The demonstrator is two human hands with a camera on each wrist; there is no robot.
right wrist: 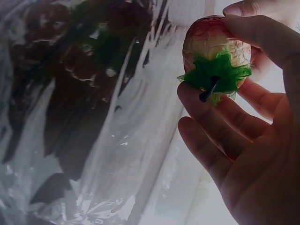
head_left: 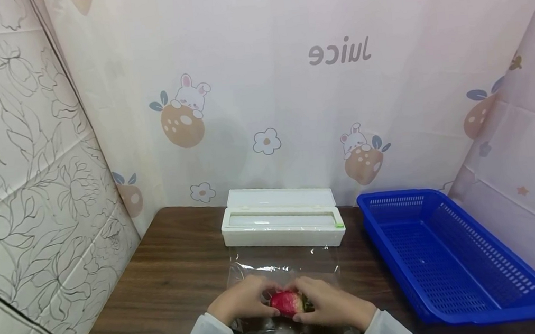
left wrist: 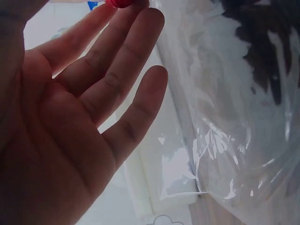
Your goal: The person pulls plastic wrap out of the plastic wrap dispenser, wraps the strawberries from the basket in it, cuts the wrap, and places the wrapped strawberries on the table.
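A red artificial strawberry (head_left: 286,303) is held between both hands, above a sheet of clear plastic film (head_left: 285,261). My left hand (head_left: 246,299) pinches its left end with thumb and fingertips. In the left wrist view, only a bit of red strawberry (left wrist: 119,2) shows at the top, and the other fingers stretch out. My right hand (head_left: 329,300) grips the opposite end. The right wrist view shows the strawberry's green leafy cap (right wrist: 218,72) and dark stem. Film (right wrist: 126,154) spreads out below, wrinkled and glossy.
Behind the hands stands a white cling film box (head_left: 283,237) with its lid (head_left: 279,196) raised; the film runs out from its front. A blue plastic basket (head_left: 393,272) sits on the right of the dark wooden table (head_left: 163,282). Printed curtains enclose the back and sides.
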